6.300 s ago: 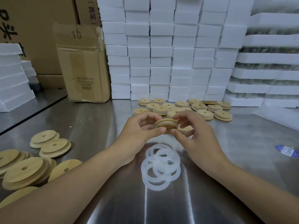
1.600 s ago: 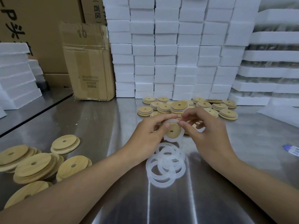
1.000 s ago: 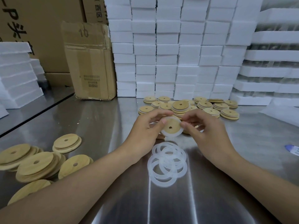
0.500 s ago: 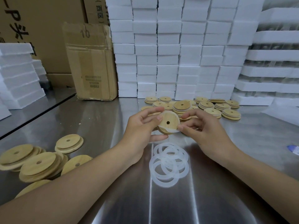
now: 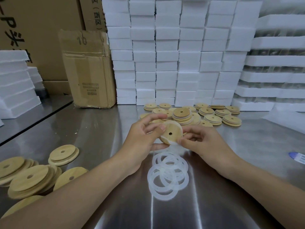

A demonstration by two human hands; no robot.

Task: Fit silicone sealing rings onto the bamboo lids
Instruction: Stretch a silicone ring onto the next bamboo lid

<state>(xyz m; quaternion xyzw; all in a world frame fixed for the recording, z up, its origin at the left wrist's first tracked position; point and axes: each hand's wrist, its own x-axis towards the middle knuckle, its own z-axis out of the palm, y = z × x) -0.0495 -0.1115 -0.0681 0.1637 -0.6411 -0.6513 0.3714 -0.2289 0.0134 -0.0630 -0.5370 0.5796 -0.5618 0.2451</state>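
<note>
A round bamboo lid with a small centre hole is held tilted above the steel table. My left hand grips its left edge with thumb and fingers. My right hand pinches a translucent silicone ring at the lid's lower right rim; most of the ring is hidden behind the lid. Below the hands lies a loose heap of white silicone rings. Beyond the hands sit several bamboo lids in low stacks. More bamboo lids lie at the near left.
The steel table carries a cardboard box at the back left and a wall of white foam blocks across the back. Foam trays stack on the right, more foam on the left. A blue-white label lies far right.
The lid has been turned over from ring side up to plain face up and tilted. My right hand's fingers have moved down to the ring at the lower rim.
</note>
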